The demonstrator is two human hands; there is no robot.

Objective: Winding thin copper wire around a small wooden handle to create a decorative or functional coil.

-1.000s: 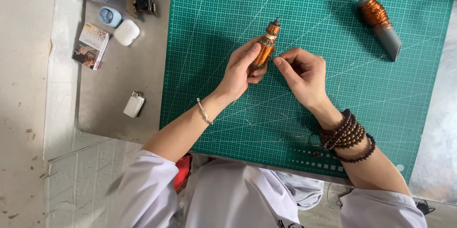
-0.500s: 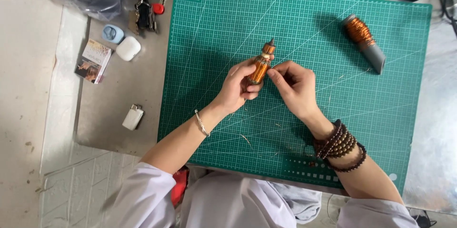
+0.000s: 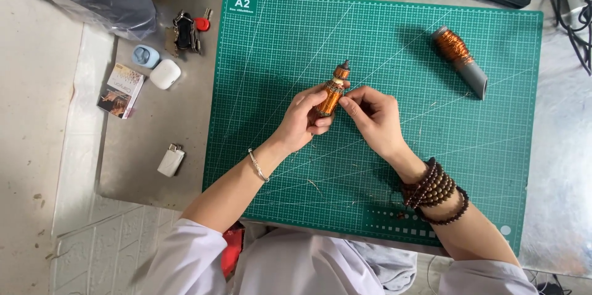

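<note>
Here, line by line, is what I see.

Coil: a small copper-wound coil (image 3: 332,94) is held just above the middle of the green mat (image 3: 271,48), tilted, its dark tip pointing toward the far edge.
Left hand: my left hand (image 3: 302,119) wraps the coil's lower half, fingers closed on it from the left.
Right hand: my right hand (image 3: 373,116) has thumb and forefinger pressed together right beside the coil's middle; whether they pinch a wire end I cannot tell.
Handling: I judge the coil light and stiff in its core, but the fine winding looks easy to scrape or loosen. I would hold it by the ends or core, not squeeze the wire.
Spool: a second spool (image 3: 459,54) of copper wire on a grey tube lies near the mat's far right corner, well apart.
Table: keys (image 3: 185,33), a white case (image 3: 165,74), a blue case (image 3: 145,56) and a small box (image 3: 121,90) sit by the table's left edge.
</note>
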